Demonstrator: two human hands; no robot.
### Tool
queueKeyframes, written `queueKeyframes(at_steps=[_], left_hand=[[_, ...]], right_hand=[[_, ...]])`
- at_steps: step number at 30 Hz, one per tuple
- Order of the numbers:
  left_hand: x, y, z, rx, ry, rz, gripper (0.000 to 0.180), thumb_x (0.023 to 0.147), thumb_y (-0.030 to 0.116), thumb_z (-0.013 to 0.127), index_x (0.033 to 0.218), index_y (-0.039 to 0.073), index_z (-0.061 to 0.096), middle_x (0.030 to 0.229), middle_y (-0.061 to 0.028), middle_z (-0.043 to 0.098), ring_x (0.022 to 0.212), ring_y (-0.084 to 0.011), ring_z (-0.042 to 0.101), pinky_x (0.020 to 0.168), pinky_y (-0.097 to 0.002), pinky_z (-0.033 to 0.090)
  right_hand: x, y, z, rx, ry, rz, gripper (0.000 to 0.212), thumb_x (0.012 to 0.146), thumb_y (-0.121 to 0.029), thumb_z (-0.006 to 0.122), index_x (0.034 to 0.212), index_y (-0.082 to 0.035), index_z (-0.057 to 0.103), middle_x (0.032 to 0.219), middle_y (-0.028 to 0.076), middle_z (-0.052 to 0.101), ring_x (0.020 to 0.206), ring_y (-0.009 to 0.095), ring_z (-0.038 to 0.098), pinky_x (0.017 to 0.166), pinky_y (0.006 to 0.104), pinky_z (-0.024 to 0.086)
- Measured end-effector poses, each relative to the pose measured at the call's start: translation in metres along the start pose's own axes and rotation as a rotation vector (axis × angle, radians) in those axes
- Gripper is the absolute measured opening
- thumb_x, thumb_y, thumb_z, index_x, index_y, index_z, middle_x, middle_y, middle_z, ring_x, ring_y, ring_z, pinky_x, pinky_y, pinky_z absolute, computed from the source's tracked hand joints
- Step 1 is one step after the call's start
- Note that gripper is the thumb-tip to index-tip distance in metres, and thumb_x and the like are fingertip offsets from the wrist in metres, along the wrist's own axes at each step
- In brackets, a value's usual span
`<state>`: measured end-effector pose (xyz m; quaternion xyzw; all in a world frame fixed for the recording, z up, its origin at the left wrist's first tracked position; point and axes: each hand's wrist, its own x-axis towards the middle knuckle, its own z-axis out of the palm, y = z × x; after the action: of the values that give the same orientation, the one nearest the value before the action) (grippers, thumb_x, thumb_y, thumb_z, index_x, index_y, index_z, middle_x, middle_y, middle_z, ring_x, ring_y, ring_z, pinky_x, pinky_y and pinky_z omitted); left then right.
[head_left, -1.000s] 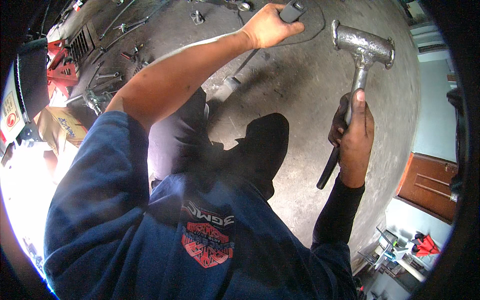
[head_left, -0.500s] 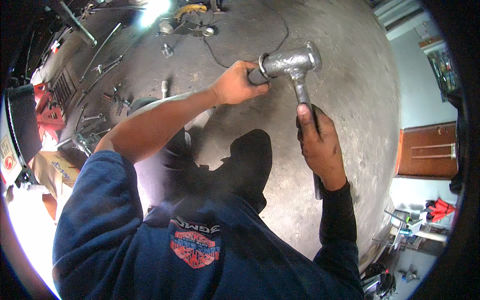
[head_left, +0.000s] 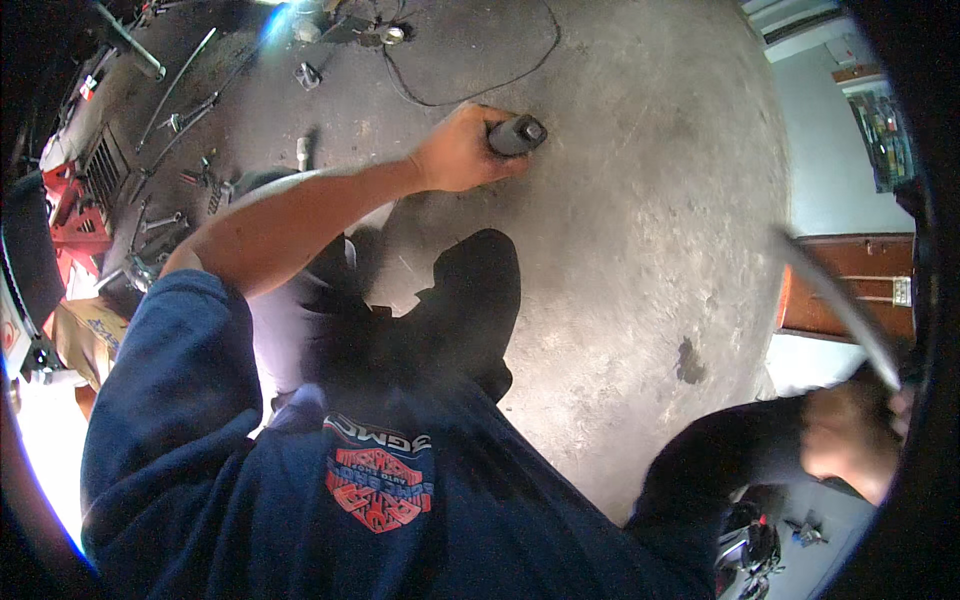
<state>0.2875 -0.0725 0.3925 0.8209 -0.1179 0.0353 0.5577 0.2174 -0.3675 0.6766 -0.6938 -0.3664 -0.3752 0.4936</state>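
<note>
In front of me my left hand (head_left: 462,150) is wrapped round a short dark metal cylinder (head_left: 512,138). Its right end carries a small hole or recess and points toward the right. Far out at the right, my right hand (head_left: 850,440) is smeared by motion and closed on the hammer (head_left: 835,300). Only the hammer's grey metal handle shows, slanting up and left from the hand; its head is not visible.
Concrete floor (head_left: 640,260) lies below the hands. Wrenches (head_left: 165,222), red stands (head_left: 75,225), a cardboard box (head_left: 90,335) and a grate (head_left: 105,170) are at left. A cable (head_left: 470,103) curves at the top. A brown wooden door (head_left: 850,285) stands at right.
My right hand has swung the hammer away from the cylinder, far out to the right. My left hand still holds the cylinder and has shifted slightly left in the picture.
</note>
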Motion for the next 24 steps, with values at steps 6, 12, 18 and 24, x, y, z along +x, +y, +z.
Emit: queueKeyframes(at_steps=[6,12,18,24], left_hand=[[0.0,0.016,-0.019,0.314,0.125,-0.074,0.038,0.087,0.033,0.084,0.112,0.005,0.074,0.093,-0.0112,0.076,0.091,-0.0213,0.071,0.091,-0.0392,0.055],[0.002,0.012,-0.044,0.179,0.314,0.146,0.032,0.088,0.032,0.078,0.103,0.004,0.073,0.085,-0.0097,0.074,0.079,-0.0193,0.069,0.077,-0.0381,0.057],[0.005,0.009,-0.036,0.098,0.289,0.06,0.032,0.089,0.034,0.077,0.096,0.003,0.071,0.077,-0.0062,0.07,0.072,-0.0163,0.065,0.072,-0.0368,0.055],[-0.015,-0.009,-0.057,0.094,0.318,0.034,0.03,0.09,0.032,0.076,0.096,0.003,0.071,0.077,-0.0057,0.069,0.072,-0.0156,0.065,0.072,-0.036,0.055]], right_hand=[[-0.188,0.094,0.043,-0.519,-0.636,0.648,0.05,0.111,-0.057,0.043,0.086,-0.014,0.054,0.066,-0.005,0.045,0.054,0.008,0.042,0.049,0.0276,0.04],[-0.196,0.091,0.023,-0.108,-0.259,1.037,0.052,0.108,-0.064,0.048,0.085,-0.017,0.045,0.067,-0.006,0.039,0.053,0.006,0.036,0.047,0.0276,0.033],[-0.205,0.097,0.062,0.004,-0.355,1.273,0.052,0.107,-0.062,0.049,0.084,-0.015,0.045,0.063,-0.005,0.041,0.048,0.006,0.039,0.044,0.0263,0.033],[-0.207,0.072,0.094,-0.016,-0.439,1.219,0.053,0.107,-0.062,0.049,0.084,-0.015,0.048,0.065,-0.005,0.043,0.051,0.006,0.042,0.046,0.0264,0.033]])
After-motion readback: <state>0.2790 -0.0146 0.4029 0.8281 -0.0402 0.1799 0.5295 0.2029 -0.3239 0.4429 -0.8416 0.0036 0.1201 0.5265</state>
